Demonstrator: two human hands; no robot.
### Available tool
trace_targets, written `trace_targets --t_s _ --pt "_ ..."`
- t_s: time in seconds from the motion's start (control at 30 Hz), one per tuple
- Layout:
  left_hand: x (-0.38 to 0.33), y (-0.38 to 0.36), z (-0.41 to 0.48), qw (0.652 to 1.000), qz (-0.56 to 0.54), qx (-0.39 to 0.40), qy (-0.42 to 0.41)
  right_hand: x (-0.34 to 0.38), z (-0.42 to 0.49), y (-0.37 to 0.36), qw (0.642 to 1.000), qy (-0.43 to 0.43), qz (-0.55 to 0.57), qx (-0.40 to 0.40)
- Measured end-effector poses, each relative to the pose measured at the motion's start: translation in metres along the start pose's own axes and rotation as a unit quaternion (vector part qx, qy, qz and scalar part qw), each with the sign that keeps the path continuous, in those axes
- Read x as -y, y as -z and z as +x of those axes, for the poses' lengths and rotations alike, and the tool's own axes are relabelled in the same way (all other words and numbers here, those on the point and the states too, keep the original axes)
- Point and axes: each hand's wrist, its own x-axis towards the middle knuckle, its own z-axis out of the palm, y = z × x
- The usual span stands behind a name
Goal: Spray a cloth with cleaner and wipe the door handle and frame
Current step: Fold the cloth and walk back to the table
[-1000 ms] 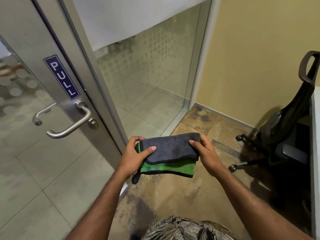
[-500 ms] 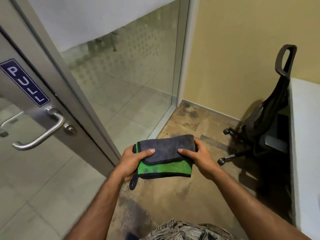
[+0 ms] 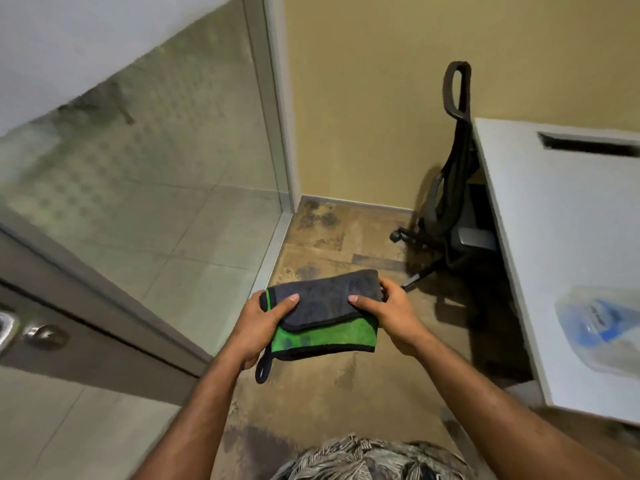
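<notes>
A folded cloth [image 3: 322, 313], grey on top and green underneath with a black hem and a hanging loop, is held flat in front of me over the floor. My left hand [image 3: 258, 323] grips its left end and my right hand [image 3: 389, 311] grips its right end, thumbs on top. The metal door frame [image 3: 104, 317] runs diagonally at the left. Only the base of the door handle [image 3: 5, 329] and the lock knob [image 3: 43, 336] show at the far left edge. A blurred clear bottle with a blue label [image 3: 599, 327] lies on the white desk at the right.
A white desk [image 3: 554, 237] fills the right side, with a dark office chair [image 3: 453, 202] tucked beside it against the yellow wall. A frosted glass panel [image 3: 156, 168] stands left of the corner. Brown stained floor lies below my hands.
My view has swung to the right: the door handle and PULL sign have slid off the left edge and the desk with the bottle has come in. Both hands still hold the cloth.
</notes>
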Motion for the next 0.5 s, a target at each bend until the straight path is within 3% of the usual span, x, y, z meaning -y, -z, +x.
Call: trace_targets --t_s 0.5 --pt "-0.009 -0.083 0.023 0.977 0.09 0.193 0.004 -0.017 -0.069 0.06 0.967 -0.01 0.102 -0.232"
